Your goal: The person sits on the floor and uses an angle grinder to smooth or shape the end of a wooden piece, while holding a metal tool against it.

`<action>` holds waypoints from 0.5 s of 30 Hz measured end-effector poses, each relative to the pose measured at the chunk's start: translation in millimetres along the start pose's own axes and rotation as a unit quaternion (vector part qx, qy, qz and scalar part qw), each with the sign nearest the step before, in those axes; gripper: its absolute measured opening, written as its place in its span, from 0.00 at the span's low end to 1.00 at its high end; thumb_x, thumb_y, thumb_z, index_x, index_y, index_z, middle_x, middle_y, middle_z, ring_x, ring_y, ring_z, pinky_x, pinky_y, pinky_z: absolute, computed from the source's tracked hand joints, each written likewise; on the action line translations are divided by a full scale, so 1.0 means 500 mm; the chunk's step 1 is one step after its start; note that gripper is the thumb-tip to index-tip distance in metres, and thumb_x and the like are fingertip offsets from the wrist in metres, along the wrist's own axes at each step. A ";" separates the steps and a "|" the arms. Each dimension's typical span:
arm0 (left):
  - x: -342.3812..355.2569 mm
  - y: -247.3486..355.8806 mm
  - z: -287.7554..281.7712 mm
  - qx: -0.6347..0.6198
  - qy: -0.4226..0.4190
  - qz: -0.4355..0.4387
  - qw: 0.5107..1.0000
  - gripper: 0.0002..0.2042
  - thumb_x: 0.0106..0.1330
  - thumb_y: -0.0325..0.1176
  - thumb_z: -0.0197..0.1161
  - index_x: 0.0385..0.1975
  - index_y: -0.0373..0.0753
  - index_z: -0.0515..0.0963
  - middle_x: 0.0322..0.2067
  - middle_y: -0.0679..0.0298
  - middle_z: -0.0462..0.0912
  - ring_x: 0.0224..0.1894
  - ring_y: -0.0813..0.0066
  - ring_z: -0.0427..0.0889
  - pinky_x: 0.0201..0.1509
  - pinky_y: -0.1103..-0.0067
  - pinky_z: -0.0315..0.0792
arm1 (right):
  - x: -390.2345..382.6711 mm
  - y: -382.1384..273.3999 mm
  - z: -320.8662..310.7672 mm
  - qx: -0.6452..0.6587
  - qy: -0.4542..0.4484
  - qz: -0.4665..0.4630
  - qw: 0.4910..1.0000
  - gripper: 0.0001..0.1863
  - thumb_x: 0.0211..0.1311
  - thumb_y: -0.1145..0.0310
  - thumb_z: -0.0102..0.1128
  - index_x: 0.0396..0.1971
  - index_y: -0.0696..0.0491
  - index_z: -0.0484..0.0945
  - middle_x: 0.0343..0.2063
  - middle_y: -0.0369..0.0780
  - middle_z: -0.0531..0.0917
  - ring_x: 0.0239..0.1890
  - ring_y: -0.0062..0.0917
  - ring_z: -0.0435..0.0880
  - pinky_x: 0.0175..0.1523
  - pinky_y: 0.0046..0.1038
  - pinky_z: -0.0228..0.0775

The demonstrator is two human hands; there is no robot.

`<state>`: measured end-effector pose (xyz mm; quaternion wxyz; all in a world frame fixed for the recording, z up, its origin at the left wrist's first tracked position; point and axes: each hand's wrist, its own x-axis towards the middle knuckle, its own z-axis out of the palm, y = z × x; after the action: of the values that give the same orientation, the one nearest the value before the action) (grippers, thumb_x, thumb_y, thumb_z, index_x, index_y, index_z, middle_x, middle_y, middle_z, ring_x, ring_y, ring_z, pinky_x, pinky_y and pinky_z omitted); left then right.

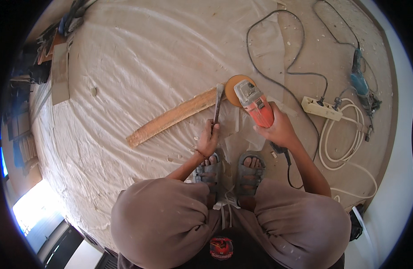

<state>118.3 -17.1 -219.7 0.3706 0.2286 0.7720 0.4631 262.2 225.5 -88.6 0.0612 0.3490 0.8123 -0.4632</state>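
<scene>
the person squatted on a plastic sheet [139, 54] spread over the floor, sandalled feet [231, 172] just below the work. the step in hand looked like sanding the end of a wood strip [172, 117]: the right hand [278, 130] had its fingers wrapped tight round the body of an orange grinder [256, 106], whose disc [235, 87] sat at the strip's upper right end, touching or almost so. the left hand [208, 140] was closed round the handle of a chisel [217, 104], its blade resting across that same end, seemingly pinning it.

the next move probably called for steady pressure from the chisel and a light, flat pass of the disc.

the strip lay slantwise near the sheet's middle, pale, rough-faced, long and thin, its lower left end free. the grinder's cord [278, 58] looped right to a power strip [321, 109] near a blue tool [360, 83].
</scene>
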 end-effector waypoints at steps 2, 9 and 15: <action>-0.002 0.016 0.006 -0.023 -0.023 -0.062 0.998 0.14 0.79 0.43 0.50 0.48 0.36 0.71 0.30 0.51 0.80 0.31 0.53 0.81 0.37 0.64 0.73 | 0.010 -0.009 0.005 -0.005 -0.004 0.007 1.000 0.34 0.47 0.58 0.74 0.51 0.56 0.68 0.40 0.53 0.85 0.44 0.52 0.84 0.49 0.46 0.75; 0.006 0.063 0.017 -0.071 -0.014 -0.061 0.995 0.15 0.78 0.37 0.51 0.53 0.32 0.73 0.32 0.59 0.83 0.33 0.72 0.83 0.39 0.74 0.76 | 0.024 -0.026 0.005 -0.007 -0.001 0.002 1.000 0.33 0.47 0.59 0.74 0.51 0.55 0.68 0.40 0.53 0.85 0.45 0.53 0.84 0.49 0.46 0.75; 0.034 0.041 0.050 -0.151 0.045 0.023 0.987 0.14 0.79 0.37 0.50 0.53 0.32 0.72 0.29 0.62 0.82 0.33 0.74 0.83 0.41 0.74 0.76 | 0.036 -0.036 0.006 -0.008 0.006 -0.008 1.000 0.36 0.47 0.59 0.74 0.55 0.54 0.66 0.43 0.53 0.85 0.47 0.53 0.84 0.51 0.47 0.75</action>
<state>127.7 18.0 -215.4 0.3548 0.1668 0.7033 0.5930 236.7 226.4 -85.4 0.0552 0.3448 0.8189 -0.4554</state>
